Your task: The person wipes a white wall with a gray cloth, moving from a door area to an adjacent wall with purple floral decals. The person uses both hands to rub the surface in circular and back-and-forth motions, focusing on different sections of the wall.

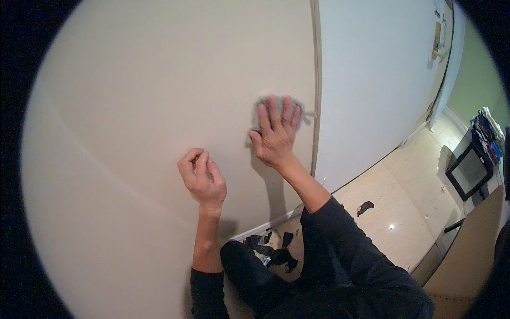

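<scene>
The right hand point(275, 142) lies flat with its fingers spread apart, pressed over a grey cloth point(280, 104) against a pale cream wall point(133, 106). The cloth is under the palm side of the fingers, between the hand and the wall; its crumpled edges show past the fingertips, between the fingers and to both sides, and a thin tail of it sticks out to the right, close to the vertical trim point(317, 64) at the wall's edge.

The left hand point(203, 178) is to the left of the right hand and nearer, well apart from the cloth. Its fingers curl loosely in toward the palm; I cannot tell whether anything is inside them or whether they touch the wall. Dark sleeves point(353, 239) cover the arms up to the forearms.

Below the hands, near the foot of the wall, dark scraps point(281, 258) are heaped on the floor point(393, 196) beside the person's knee. Right of the trim stands a white door point(372, 80) with a handle point(436, 48) at its far right. One black scrap point(365, 208) lies apart on the tiles. At the far right are a black-framed panel point(470, 173) and a colourful stack point(486, 133); nearer is a brown board point(473, 250).
</scene>
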`<state>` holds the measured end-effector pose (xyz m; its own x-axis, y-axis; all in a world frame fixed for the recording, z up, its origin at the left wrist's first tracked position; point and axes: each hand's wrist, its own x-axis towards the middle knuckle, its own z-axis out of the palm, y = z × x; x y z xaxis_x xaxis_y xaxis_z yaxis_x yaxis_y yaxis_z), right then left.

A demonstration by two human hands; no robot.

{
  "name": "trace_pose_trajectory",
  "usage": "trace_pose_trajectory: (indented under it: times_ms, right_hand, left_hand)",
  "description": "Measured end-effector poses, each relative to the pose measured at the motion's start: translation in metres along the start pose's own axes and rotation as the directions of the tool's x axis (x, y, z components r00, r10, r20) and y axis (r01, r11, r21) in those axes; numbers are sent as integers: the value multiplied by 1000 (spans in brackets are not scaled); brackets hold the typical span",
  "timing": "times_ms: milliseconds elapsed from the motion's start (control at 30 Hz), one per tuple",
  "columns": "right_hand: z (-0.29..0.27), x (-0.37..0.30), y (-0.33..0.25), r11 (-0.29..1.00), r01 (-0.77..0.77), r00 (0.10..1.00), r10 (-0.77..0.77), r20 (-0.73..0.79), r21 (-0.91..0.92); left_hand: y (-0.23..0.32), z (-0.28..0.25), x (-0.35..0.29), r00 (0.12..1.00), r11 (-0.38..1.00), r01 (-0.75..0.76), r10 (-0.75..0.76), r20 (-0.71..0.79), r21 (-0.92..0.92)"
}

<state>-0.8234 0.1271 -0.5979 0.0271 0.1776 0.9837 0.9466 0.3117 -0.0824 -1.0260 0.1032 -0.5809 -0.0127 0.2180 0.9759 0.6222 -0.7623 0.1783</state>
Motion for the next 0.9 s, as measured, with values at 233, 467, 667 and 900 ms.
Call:
trace_pose_trajectory:
  times_ms: [233,467,667,900]
  right_hand:
    - [13,-69,-24,999,42,995,-42,93,2]
    - [-12,39,7,999,46,999,-46,12,4]
    - [-13,-1,41,996,-78,994,74,-84,-48]
    - [5,-93,49,995,-94,995,93,-42,-40]
  left_hand:
    - [7,13,3,994,990,-103,98,54,100]
    - [9,14,2,992,984,-113,103,77,137]
    - [16,25,1,980,978,-194,190,50,81]
    - [13,21,2,977,975,-204,198,74,84]
